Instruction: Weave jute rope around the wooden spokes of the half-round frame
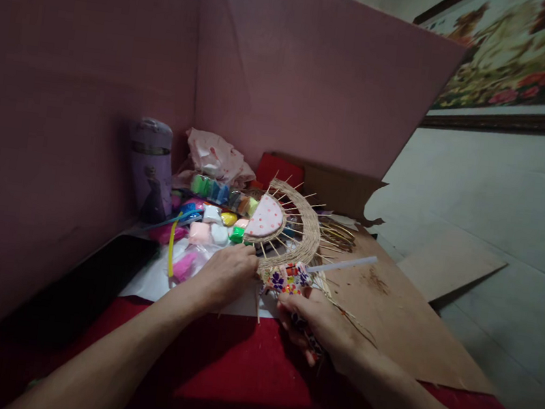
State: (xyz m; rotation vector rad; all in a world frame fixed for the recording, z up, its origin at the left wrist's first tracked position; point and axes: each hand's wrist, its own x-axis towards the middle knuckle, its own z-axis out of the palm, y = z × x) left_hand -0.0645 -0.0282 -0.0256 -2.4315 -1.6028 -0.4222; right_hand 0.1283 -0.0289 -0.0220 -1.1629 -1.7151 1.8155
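A fan-shaped piece of woven straw [299, 230] with thin sticks radiating from it stands tilted in front of me; a pink dotted half-disc [265, 217] sits at its centre. My left hand [225, 274] is closed on the weave's lower left edge. My right hand [318, 324] is closed round a tool with a flower-patterned body [288, 278] and a white stick [342, 265] pointing right, held at the weave's lower rim.
Packets of coloured clay [212, 214] lie behind the weave, with a purple bottle [151, 168] and a crumpled pink bag [214, 155]. A dark phone [80, 291] lies at the left. Pink cardboard walls [85, 78] enclose the left and back. Brown cardboard [397, 317] covers the red cloth [243, 372].
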